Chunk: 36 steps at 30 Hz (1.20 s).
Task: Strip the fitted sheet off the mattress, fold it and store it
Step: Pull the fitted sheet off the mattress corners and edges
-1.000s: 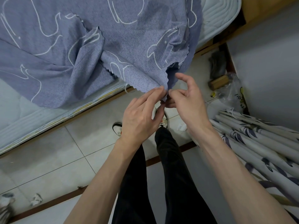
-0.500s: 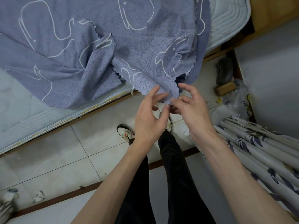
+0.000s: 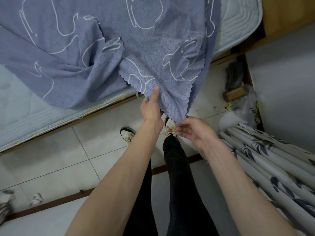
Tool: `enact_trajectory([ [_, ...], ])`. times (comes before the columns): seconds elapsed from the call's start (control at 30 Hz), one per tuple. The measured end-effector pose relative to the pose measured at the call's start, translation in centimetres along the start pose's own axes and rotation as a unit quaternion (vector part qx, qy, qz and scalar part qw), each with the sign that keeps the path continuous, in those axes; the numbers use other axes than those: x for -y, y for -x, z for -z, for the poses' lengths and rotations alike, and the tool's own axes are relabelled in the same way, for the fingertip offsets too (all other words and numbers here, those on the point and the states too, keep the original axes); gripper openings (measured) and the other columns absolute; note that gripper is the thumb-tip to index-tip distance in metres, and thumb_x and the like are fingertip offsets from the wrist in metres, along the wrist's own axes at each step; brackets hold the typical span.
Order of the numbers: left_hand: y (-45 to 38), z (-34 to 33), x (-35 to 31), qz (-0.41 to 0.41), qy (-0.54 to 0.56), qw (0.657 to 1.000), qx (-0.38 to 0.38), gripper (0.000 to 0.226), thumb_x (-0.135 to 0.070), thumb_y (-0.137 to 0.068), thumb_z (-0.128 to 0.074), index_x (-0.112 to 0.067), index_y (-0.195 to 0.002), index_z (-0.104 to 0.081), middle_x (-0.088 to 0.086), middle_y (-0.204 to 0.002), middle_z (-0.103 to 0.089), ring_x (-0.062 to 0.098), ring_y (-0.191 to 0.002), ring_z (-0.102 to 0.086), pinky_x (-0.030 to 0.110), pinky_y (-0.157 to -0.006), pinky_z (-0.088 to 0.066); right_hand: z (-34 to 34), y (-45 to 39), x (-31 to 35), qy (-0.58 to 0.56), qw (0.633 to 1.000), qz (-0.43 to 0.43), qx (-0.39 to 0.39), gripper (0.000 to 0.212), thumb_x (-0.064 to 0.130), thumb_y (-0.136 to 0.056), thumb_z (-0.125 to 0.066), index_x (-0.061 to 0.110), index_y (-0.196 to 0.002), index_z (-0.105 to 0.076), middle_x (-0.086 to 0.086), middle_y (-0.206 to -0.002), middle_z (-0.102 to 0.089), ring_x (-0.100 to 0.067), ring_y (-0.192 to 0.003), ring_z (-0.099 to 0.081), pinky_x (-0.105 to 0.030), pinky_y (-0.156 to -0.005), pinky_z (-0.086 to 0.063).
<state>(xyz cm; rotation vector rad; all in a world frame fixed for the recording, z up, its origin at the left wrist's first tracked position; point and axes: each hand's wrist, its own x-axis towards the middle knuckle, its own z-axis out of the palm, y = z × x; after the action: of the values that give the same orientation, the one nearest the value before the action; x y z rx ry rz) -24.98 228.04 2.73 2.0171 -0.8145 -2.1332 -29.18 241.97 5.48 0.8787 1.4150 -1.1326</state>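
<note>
Mattress [image 3: 25, 106] fills 9 to 12 o'clock: pale quilted top, piped edge, bare along its floor side and at the 1 o'clock corner. Fitted sheet [image 3: 95, 40] lies loose on it, blue knit with white outline whales, scalloped hem, bunched in soft folds; one corner drapes off the mattress edge toward centre frame.

Floor [image 3: 56, 155] is pale glossy tile with dark strips, open from 7 to 9 o'clock. At 4 o'clock we have a curtain [image 3: 265, 169], white pleats with dark leaf print, close to our right forearm. Our legs [image 3: 177, 184] in black trousers and two white sneakers [image 3: 127, 135] sit right under the hanging corner.

Clutter at 2 o'clock: wooden block [image 3: 233, 95], clear plastic bag [image 3: 247, 104], against a grey wall.

Left hand [image 3: 151, 109] pinches the sheet just inside the hem, thumb lying up the fabric. Right hand [image 3: 192, 130] pinches the corner tip at its lowest point, remaining fingers loosely curled. Hands are near each other, not touching.
</note>
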Motion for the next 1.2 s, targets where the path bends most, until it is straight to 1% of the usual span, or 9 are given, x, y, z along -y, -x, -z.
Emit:
enact_trajectory([
  [0.1,-0.4,0.2,0.3,-0.022,-0.049,0.999,0.003,0.031,-0.036,-0.085,-0.079,-0.013,-0.095,-0.061,0.005,-0.101,-0.076,0.022,-0.095,-0.071,0.048,-0.102,-0.053,0.3,-0.8,-0.3,-0.018,0.994,-0.081,0.071,0.012,-0.002,-0.09,-0.061,-0.006,-0.099,-0.067,-0.015,-0.079,-0.075,-0.022,-0.066,-0.073,-0.03,-0.059,-0.06],
  [0.23,-1.5,1.0,-0.7,-0.025,-0.036,0.999,0.001,0.028,-0.036,-0.087,-0.077,-0.011,-0.1,-0.07,0.006,-0.101,-0.078,0.022,-0.092,-0.073,0.041,-0.084,-0.059,0.4,-1.4,-1.0,0.007,0.989,-0.112,0.094,0.009,-0.001,-0.091,-0.06,-0.005,-0.095,-0.067,-0.015,-0.08,-0.075,-0.023,-0.067,-0.072,-0.032,-0.061,-0.062],
  [0.4,-5.1,2.6,-3.6,-0.02,-0.042,0.996,-0.073,0.04,-0.034,-0.093,-0.069,-0.008,-0.123,-0.06,0.005,-0.102,-0.071,0.023,-0.09,-0.071,0.039,-0.085,-0.061,-0.7,-2.7,-0.5,-0.059,0.997,-0.052,0.021,0.008,0.001,-0.095,-0.054,-0.001,-0.094,-0.062,-0.019,-0.092,-0.07,-0.025,-0.079,-0.069,-0.036,-0.075,-0.062],
  [0.5,-7.4,3.6,-5.7,-0.073,-0.083,0.982,-0.153,0.019,-0.026,-0.095,-0.058,-0.007,-0.097,-0.056,0.004,-0.082,-0.057,0.022,-0.073,-0.049,0.034,-0.069,-0.044,-1.9,-3.7,0.8,-0.081,0.997,-0.003,-0.004,0.011,0.0,-0.094,-0.052,0.004,-0.087,-0.061,-0.021,-0.104,-0.07,-0.029,-0.091,-0.071,-0.038,-0.089,-0.058],
  [0.63,-9.1,3.0,-8.9,-0.17,-0.176,0.951,-0.187,0.018,-0.033,-0.092,-0.057,-0.016,-0.094,-0.058,0.001,-0.092,-0.067,0.021,-0.083,-0.062,0.036,-0.08,-0.052,-3.7,-4.6,2.8,-0.086,0.996,0.032,-0.001,0.015,0.002,-0.093,-0.049,0.007,-0.081,-0.056,-0.019,-0.109,-0.072,-0.029,-0.1,-0.074,-0.038,-0.086,-0.06],
  [0.73,-9.5,1.1,-11.7,-0.211,-0.26,0.919,-0.209,0.046,-0.056,-0.084,-0.055,-0.016,-0.105,-0.061,-0.004,-0.094,-0.068,0.019,-0.087,-0.066,0.037,-0.076,-0.051,-4.9,-5.1,3.9,-0.054,0.997,0.048,-0.005,0.016,0.004,-0.092,-0.048,0.008,-0.088,-0.062,-0.017,-0.103,-0.076,-0.026,-0.096,-0.075,-0.034,-0.078,-0.061],
  [0.9,-11.0,-3.1,-15.9,-0.118,-0.386,0.904,-0.141,0.103,-0.095,-0.064,-0.035,-0.012,-0.112,-0.072,0.004,-0.095,-0.069,0.027,-0.088,-0.068,0.046,-0.081,-0.056,-6.2,-4.9,4.4,0.024,0.997,0.072,0.024,0.023,0.007,-0.095,-0.048,0.009,-0.107,-0.069,-0.006,-0.09,-0.079,-0.017,-0.08,-0.077,-0.029,-0.069,-0.057],
  [1.07,-13.4,-0.2,-18.7,-0.063,-0.339,0.936,-0.078,0.052,-0.041,-0.089,-0.051,-0.008,-0.128,-0.064,0.0,-0.079,-0.063,0.021,-0.068,-0.064,0.032,-0.063,-0.059,-6.6,-3.2,3.9,0.068,0.995,0.069,0.016,0.024,0.009,-0.094,-0.047,0.012,-0.106,-0.068,-0.003,-0.09,-0.079,-0.017,-0.078,-0.077,-0.026,-0.066,-0.057],
  [1.2,-10.7,4.6,-19.2,-0.087,-0.325,0.935,-0.113,0.051,-0.033,-0.091,-0.046,-0.003,-0.131,-0.061,-0.005,-0.069,-0.055,0.013,-0.053,-0.055,0.019,-0.051,-0.047,-6.8,-0.3,4.4,0.073,0.995,0.058,-0.018,0.027,0.006,-0.095,-0.044,0.01,-0.111,-0.065,-0.005,-0.093,-0.079,-0.018,-0.078,-0.077,-0.032,-0.074,-0.059],
])
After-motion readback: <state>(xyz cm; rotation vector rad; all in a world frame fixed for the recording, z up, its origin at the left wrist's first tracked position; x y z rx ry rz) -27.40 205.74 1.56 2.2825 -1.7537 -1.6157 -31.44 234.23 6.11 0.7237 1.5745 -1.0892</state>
